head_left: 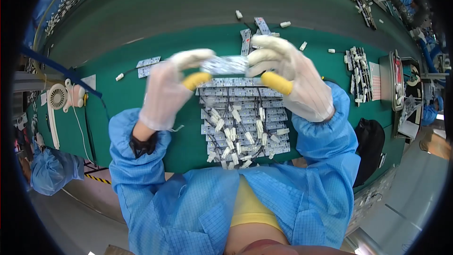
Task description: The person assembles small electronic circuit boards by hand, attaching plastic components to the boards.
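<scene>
Between both hands, above the green bench, hangs a short silvery LED circuit board [224, 65], blurred by motion. My left hand [169, 82], in a white glove with a yellow thumb cover, pinches its left end. The other end is gripped by my right hand [298, 78], gloved the same way. Just below lies a stack of LED board strips [282, 119] in rows, with white plug connectors [236, 148] and dark leads heaped over them. Past my right hand, a few loose LED boards [245, 41] lie near the bench's far edge.
Two LED boards [149, 62] lie left of my left hand. A small white fan [58, 97] stands further left. On the right are a pile of board strips [359, 75], a metal tray [390, 82] and a black cloth item [369, 146]. Other people's blue sleeves [54, 170] show at the edges.
</scene>
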`<action>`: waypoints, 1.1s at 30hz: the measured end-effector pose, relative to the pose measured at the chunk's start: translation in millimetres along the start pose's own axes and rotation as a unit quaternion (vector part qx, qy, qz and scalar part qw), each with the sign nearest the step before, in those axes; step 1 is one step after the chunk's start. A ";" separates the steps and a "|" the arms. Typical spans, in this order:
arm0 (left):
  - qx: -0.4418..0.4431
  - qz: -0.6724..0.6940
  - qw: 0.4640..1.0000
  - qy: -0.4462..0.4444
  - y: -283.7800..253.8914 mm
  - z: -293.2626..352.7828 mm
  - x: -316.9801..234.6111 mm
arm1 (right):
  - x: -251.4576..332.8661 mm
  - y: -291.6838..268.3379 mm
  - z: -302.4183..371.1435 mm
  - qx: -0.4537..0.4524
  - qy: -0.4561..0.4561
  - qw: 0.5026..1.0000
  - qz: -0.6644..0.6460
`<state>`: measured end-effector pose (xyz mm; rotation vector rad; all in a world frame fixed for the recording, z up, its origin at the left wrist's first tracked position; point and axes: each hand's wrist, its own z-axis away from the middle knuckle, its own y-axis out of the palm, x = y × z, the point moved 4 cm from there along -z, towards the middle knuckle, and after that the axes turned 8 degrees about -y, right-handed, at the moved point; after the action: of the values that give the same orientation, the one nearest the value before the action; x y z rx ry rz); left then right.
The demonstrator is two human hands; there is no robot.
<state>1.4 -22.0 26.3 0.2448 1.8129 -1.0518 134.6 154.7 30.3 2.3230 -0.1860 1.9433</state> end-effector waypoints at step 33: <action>0.175 0.282 0.933 -0.140 -11.4 16.1 4.2 | 4.6 -33.3 -46.8 -0.021 -0.309 0.800 0.513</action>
<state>3.1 -42.0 26.8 0.7449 1.1805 -0.9262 95.4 195.0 42.9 3.0241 -1.8338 1.1736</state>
